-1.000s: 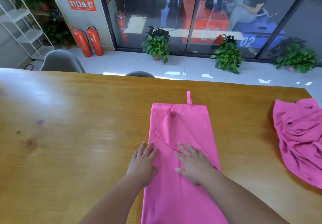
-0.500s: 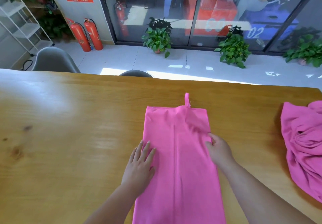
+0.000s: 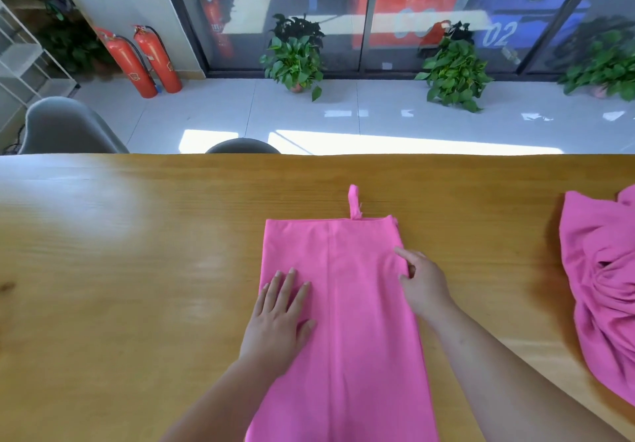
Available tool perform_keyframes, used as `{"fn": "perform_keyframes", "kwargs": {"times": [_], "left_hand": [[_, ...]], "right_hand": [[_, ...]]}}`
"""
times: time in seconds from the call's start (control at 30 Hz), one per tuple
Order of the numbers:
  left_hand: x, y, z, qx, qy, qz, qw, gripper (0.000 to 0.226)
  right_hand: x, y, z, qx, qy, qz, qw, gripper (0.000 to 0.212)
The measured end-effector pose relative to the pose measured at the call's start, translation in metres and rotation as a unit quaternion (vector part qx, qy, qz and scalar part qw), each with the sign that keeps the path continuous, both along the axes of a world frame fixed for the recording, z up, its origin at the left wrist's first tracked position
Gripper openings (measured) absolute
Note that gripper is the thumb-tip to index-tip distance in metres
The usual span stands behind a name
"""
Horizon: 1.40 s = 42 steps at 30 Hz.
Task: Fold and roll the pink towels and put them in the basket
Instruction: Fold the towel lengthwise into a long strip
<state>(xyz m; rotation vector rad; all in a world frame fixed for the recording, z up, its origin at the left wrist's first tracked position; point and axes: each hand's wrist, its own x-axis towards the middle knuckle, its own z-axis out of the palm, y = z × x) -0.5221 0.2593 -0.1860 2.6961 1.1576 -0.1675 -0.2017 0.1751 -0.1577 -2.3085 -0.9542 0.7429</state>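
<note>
A pink towel lies flat on the wooden table, folded into a long strip that runs toward me, with a small hanging loop at its far edge. My left hand rests flat and open on the strip's left half. My right hand sits at the strip's right edge, fingers curled against the cloth there. A second pink towel lies crumpled at the right side of the table. No basket is in view.
Two grey chair backs stand behind the table's far edge. Beyond are a tiled floor, potted plants, red fire extinguishers and glass doors. White shelves stand at the far left.
The raised triangular flap in the middle of the towel has been smoothed flat. My right hand moved from the towel's centre to its right edge. The view tilted down.
</note>
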Motion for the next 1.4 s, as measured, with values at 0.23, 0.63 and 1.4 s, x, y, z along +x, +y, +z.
{"fn": "perform_keyframes", "kwargs": {"times": [0.23, 0.63, 1.4], "left_hand": [[0.03, -0.011, -0.003, 0.001, -0.032, -0.054, 0.998, 0.075], [0.037, 0.1, -0.01, 0.02, -0.034, 0.052, 0.998, 0.075], [0.049, 0.193, 0.05, -0.313, -0.24, 0.416, 0.819, 0.026]], "right_hand": [[-0.064, -0.013, -0.013, -0.039, -0.265, 0.224, 0.937, 0.067], [0.028, 0.032, -0.027, -0.112, -0.32, 0.222, 0.914, 0.067], [0.057, 0.094, 0.023, -0.049, 0.066, -0.072, 0.994, 0.02]]}}
